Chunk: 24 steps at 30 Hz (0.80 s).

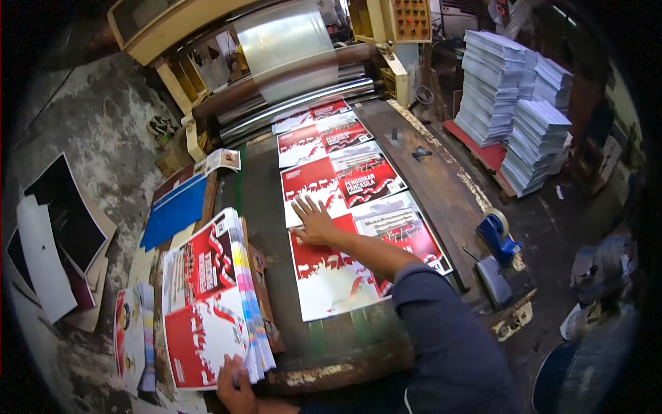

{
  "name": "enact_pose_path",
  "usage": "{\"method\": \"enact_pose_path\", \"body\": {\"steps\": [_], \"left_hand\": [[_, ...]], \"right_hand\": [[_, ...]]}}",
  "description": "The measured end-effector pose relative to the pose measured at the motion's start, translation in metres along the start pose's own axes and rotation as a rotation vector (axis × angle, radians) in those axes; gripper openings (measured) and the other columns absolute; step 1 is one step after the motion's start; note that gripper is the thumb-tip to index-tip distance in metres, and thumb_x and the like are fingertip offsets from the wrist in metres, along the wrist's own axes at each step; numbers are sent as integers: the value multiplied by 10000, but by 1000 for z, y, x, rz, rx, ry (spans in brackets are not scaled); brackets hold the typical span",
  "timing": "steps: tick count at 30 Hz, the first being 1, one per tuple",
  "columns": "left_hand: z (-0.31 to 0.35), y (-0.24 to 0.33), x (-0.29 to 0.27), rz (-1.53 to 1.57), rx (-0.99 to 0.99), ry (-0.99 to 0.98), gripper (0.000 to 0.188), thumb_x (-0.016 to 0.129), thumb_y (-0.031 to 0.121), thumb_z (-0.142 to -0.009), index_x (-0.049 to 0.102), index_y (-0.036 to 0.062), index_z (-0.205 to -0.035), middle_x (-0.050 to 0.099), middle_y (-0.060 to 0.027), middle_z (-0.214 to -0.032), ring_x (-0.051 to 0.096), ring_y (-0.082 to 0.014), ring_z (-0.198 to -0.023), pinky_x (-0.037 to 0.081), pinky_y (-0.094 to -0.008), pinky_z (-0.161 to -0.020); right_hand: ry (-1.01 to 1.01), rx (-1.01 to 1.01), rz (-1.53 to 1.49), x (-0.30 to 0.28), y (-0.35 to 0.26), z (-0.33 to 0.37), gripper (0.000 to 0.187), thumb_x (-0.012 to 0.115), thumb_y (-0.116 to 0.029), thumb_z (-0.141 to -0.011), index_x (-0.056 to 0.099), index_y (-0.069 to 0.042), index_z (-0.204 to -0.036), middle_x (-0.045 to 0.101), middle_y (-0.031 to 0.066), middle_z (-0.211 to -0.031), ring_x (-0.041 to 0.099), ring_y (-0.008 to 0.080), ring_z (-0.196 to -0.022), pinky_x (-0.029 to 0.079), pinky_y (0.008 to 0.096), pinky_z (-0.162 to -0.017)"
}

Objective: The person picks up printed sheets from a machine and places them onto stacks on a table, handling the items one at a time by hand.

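Note:
My right hand (314, 219) lies flat with fingers spread on a red-and-white printed sheet (331, 276) on the dark feed table (265, 207). A row of overlapping sheets (331, 162) like it runs up to the metal rollers (296, 103) under a clear film (286, 41). My left hand (236, 385) grips the near right corner of a thick stack of the same printed sheets (207, 303) at the table's left, its edges fanned.
A blue tape dispenser (498, 234) sits on the table's right edge. Tall stacks of white paper (514, 90) stand on a red pallet at right. Blue sheets (176, 210) and loose prints (55, 234) lie at left. A control panel (412, 17) is above the rollers.

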<state>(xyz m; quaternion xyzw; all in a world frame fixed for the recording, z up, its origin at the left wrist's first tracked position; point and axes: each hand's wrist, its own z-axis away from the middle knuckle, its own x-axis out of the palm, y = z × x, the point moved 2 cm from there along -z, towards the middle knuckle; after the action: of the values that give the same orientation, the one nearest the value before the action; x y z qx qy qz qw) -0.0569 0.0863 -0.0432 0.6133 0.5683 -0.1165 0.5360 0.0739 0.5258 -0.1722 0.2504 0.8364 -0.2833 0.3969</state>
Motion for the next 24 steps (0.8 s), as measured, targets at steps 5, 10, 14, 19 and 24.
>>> {"method": "enact_pose_path", "body": {"steps": [5,10,14,19,24], "left_hand": [[29,2,-19,69,1,-93,347,564,219,-899,576,-24,-1146,564,-220,-1171,523,-346,-1106,414,-398,-924],[26,13,-22,45,66,-65,261,546,143,-908,606,-46,-1077,611,-203,-1095,568,-324,-1038,442,-377,-889],[26,3,-21,96,52,-76,248,558,101,-891,600,-61,-1074,609,-190,-1104,561,-315,-1051,435,-374,-899],[37,-9,-22,24,-227,104,421,490,269,-938,521,-98,-1142,578,-217,-1130,530,-284,-1068,400,-390,-937],[34,4,-16,424,-157,148,299,523,207,-930,595,-66,-1028,636,-141,-987,574,-207,-941,466,-322,-834]], "right_hand": [[-512,483,243,5,98,-14,702,290,-587,-886,343,-91,-1379,282,163,-1451,231,348,-1351,108,567,-1085],[-282,702,457,-38,157,3,700,280,-577,-891,355,-80,-1379,259,146,-1467,187,355,-1367,50,598,-1074],[-329,275,37,-40,89,50,684,288,-576,-896,377,-87,-1366,284,163,-1449,180,302,-1378,38,584,-1079],[-634,297,344,-85,91,115,562,311,-470,-899,499,-94,-1273,358,190,-1403,323,330,-1309,168,635,-1031],[-362,381,-684,-112,28,188,543,468,-414,-916,439,-36,-1305,561,169,-1196,516,304,-1113,414,414,-937]]}}
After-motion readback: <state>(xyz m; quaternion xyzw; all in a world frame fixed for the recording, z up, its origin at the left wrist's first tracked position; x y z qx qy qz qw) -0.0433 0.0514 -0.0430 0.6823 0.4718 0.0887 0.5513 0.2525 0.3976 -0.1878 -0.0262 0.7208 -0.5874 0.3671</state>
